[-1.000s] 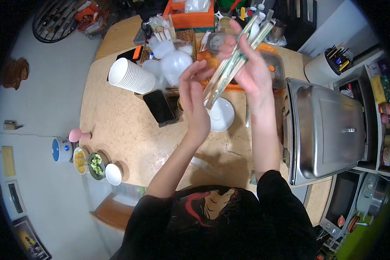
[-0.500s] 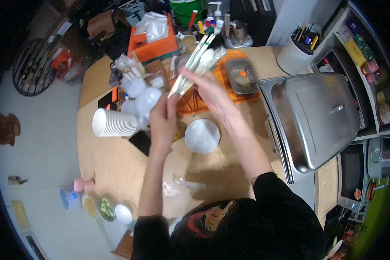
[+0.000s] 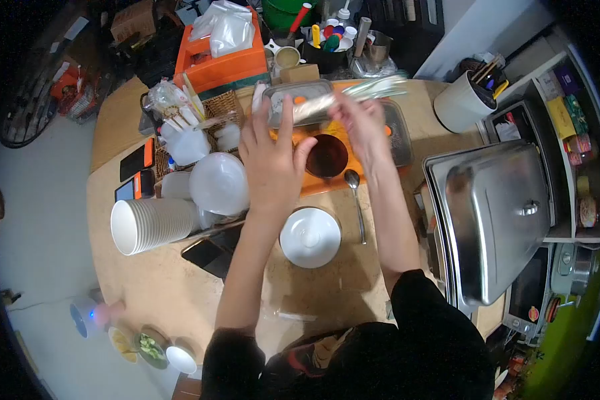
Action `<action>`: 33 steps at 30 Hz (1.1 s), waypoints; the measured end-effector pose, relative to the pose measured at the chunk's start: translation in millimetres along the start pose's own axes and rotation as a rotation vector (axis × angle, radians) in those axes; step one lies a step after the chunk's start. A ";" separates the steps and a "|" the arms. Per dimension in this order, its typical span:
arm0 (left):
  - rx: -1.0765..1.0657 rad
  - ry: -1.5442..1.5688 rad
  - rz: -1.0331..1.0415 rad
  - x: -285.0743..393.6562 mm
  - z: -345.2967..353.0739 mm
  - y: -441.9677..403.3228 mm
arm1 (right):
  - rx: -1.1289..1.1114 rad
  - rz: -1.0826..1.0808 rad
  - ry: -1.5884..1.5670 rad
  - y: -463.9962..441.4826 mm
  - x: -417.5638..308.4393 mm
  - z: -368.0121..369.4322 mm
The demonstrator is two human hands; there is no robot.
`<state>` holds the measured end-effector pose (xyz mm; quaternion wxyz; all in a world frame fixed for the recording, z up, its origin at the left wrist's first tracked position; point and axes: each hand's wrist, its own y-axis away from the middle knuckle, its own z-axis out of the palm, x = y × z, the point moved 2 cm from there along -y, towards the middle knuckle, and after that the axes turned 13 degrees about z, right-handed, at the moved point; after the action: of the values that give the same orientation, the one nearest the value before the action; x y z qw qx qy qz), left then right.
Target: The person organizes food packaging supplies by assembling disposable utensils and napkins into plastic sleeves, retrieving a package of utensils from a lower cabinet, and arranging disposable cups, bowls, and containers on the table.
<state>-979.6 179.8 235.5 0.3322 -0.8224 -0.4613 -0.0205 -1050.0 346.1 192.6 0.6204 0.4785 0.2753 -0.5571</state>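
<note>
We are holding our left hand (image 3: 273,163) with its fingers spread and, as far as we can see, gripping nothing. Our right hand (image 3: 365,130) is curling blurred fingers around a pale bundle of slim packets (image 3: 319,105), which is pointing one end toward the left fingertips. Between both hands' fingers a dark bowl (image 3: 327,157) is sitting; nearer us than the fingers, a white dish (image 3: 310,237) and metal spoon (image 3: 360,212) are lying.

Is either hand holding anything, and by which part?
The right hand holds the blurred bundle near its middle; the left hand, open, appears empty.
</note>
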 end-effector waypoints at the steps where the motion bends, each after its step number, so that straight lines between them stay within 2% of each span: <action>1: 0.128 0.002 0.038 5.7 -6.8 -2.9 | 0.110 -0.218 0.018 -15.8 -9.0 -4.8; 2: 0.255 0.004 0.078 10.1 -13.8 -3.2 | 0.215 -0.383 -0.029 -37.0 -17.2 -9.3; 3: 0.258 0.005 0.077 14.7 -18.7 2.4 | 0.277 -0.526 -0.049 -65.8 -21.9 -19.0; 5: 0.152 0.377 0.096 27.4 -28.2 25.1 | 0.412 -0.658 -0.047 -129.4 -27.8 -30.7; 7: 0.012 0.417 0.114 35.9 -36.8 48.1 | 0.541 -0.525 0.040 -192.7 -26.7 -42.8; 9: -0.044 0.435 0.071 36.4 -39.4 69.1 | 0.662 -0.523 0.252 -228.0 -25.2 -43.7; 10: -0.095 0.458 0.026 34.9 -38.5 77.1 | 0.662 -0.524 0.249 -246.5 -23.8 -46.7; 12: -0.122 0.457 -0.002 28.9 -39.6 90.3 | 0.799 -0.741 0.509 -271.1 -20.1 -54.1; 16: -0.114 0.439 -0.020 15.5 -38.9 104.5 | 0.688 -0.877 0.636 -261.4 -28.8 -43.1; 19: -0.101 0.453 -0.011 12.0 -35.9 114.5 | 0.659 -0.732 0.689 -260.9 -26.4 -40.7; 20: -0.093 0.483 -0.012 10.5 -33.3 117.4 | 0.675 -0.830 0.799 -255.9 -24.5 -38.1; 24: -0.102 0.501 0.001 7.6 -25.8 125.2 | 0.671 -0.935 0.863 -269.8 -27.8 -36.0; 26: -0.112 0.498 -0.010 7.7 -25.7 126.3 | 0.664 -0.739 0.953 -272.2 -36.3 -32.5; 27: -0.124 0.495 -0.022 7.1 -25.4 126.6 | 0.662 -0.743 0.953 -270.9 -37.5 -30.2; 29: -0.125 0.494 -0.034 5.4 -25.6 127.1 | 0.855 -0.635 0.716 -280.9 -32.4 -41.2; 30: -0.131 0.496 -0.048 4.5 -25.2 127.5 | 0.808 -0.567 0.516 -292.9 -29.0 -45.5; 31: -0.130 0.497 -0.051 3.2 -24.1 128.3 | 0.806 -0.566 0.519 -300.7 -22.1 -44.9; 33: -0.105 0.479 -0.047 -0.5 -21.9 131.2 | 0.812 -0.775 0.471 -308.5 -6.7 -38.1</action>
<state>-872.6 120.6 183.2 0.3886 -0.7991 -0.3868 -0.2465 -1338.8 407.6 95.1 0.0630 0.6521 0.3249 -0.6821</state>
